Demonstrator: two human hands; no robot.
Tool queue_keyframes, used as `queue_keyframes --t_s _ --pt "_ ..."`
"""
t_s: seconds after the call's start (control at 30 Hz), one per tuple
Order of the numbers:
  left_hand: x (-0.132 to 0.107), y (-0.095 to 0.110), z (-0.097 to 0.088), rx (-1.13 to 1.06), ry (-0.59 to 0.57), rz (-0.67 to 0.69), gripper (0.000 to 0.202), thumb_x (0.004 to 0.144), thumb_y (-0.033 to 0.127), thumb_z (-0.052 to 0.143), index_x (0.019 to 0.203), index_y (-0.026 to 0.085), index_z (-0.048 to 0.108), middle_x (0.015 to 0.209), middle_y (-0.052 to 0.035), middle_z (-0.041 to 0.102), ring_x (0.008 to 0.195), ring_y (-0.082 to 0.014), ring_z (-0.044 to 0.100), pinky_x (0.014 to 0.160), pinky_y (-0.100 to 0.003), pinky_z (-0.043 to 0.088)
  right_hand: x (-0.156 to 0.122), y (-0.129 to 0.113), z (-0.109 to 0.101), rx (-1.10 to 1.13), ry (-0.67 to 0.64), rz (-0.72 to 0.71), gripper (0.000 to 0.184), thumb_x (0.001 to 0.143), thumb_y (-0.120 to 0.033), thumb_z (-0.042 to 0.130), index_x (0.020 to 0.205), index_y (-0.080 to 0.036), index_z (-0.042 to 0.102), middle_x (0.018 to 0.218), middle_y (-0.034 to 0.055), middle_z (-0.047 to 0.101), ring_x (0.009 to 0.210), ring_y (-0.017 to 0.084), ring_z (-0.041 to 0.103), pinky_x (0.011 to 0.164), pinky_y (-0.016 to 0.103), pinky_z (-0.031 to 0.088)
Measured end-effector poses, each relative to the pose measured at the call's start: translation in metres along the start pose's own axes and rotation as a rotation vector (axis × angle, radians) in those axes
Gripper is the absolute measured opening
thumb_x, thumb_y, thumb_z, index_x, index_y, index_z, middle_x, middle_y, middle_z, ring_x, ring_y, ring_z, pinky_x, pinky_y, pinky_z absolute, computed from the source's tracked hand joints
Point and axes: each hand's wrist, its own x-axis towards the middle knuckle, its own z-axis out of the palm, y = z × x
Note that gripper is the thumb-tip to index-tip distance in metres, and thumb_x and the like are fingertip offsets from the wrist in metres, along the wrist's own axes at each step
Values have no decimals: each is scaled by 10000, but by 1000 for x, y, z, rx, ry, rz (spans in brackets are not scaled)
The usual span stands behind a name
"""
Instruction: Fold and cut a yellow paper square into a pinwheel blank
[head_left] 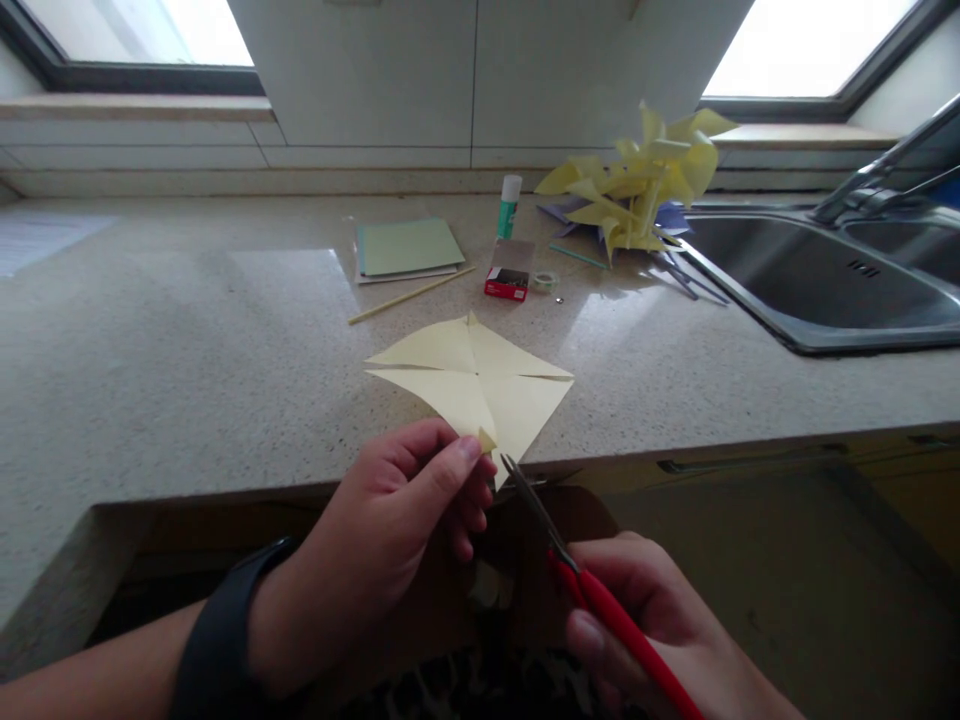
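Note:
A pale yellow square of paper [517, 375] lies cornerwise at the counter's front edge, with slits running in from its corners toward a small dark dot in the middle. My left hand [420, 490] pinches its near corner between thumb and fingers, where a small tip is bent over. In my right hand [645, 610] are scissors [536, 505] with red handles. Their blades look nearly closed and point at the pinched corner, just right of my left fingertips. Whether the blades touch the paper I cannot tell.
Behind the paper are a thin stick [411, 296], a stack of coloured paper [411, 248], a glue stick [508, 207], a small red box [508, 283] and a tape roll [544, 282]. Yellow paper pinwheels [637, 180] lie beside the steel sink [817, 290].

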Motion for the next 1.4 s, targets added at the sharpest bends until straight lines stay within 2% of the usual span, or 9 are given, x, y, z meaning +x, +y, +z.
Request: queue_keyframes --t_s 0.1,0.23,0.37,0.53,0.67,0.9,1.1,1.3,1.4 --pt "0 -1 1 -8 10 -26 274 880 397 701 758 156 659 676 -1 653 559 -101 595 453 -165 481 -2 -6 3 -79 88 -35 414 708 -617 787 705 -206 732 786 67 649 675 177 573 531 261 481" --pt "0 -1 1 -21 10 -38 286 867 415 711 750 162 653 664 2 646 545 -101 587 447 -167 475 0 -10 5 -86 73 -54 410 708 -615 784 636 -217 718 695 48 617 624 165 537 475 248 439" --pt "1 -2 1 -25 18 -23 294 856 427 726 752 159 662 675 -1 653 548 -101 590 449 -167 482 0 -8 5 -46 77 -50 389 697 -595 802 633 -221 714 695 45 626 598 156 526 463 245 429" --pt "0 -3 -1 -41 11 -12 280 872 412 720 755 161 671 677 5 656 547 -94 592 457 -160 491 -2 -10 6 -20 24 -12 454 720 -649 758 631 -208 696 629 18 567 518 121 457 431 236 388" --pt "0 -3 -1 -46 -18 -9 272 888 397 708 751 165 673 657 11 648 538 -89 582 451 -153 481 -2 -11 8 -34 50 -10 468 700 -661 766 638 -204 688 681 32 590 560 133 488 454 240 407" --pt "-1 -4 0 -30 -30 -10 270 904 381 695 740 169 660 642 19 638 523 -82 568 457 -151 480 -5 -10 7 -20 18 12 489 703 -671 758 619 -197 671 620 14 553 535 123 445 458 239 382" --pt "-1 -4 1 -33 -30 -4 264 898 379 692 743 168 659 650 13 637 532 -92 576 447 -156 479 -2 -14 8 -81 59 12 549 686 -733 735 620 -190 682 684 39 581 604 150 507 503 256 430" --pt "-2 -4 1 -19 -14 13 254 909 360 676 743 169 661 646 10 640 535 -91 575 450 -150 471 0 -17 5 -96 -42 58 603 712 -761 703 633 -169 622 640 1 498 586 114 440 497 225 380" --pt "-2 -3 2 -14 -15 22 252 914 355 672 743 171 665 649 10 642 543 -91 577 455 -149 472 3 -15 1 -82 -164 51 568 755 -715 703 648 -171 580 601 -23 446 541 91 399 453 209 314"
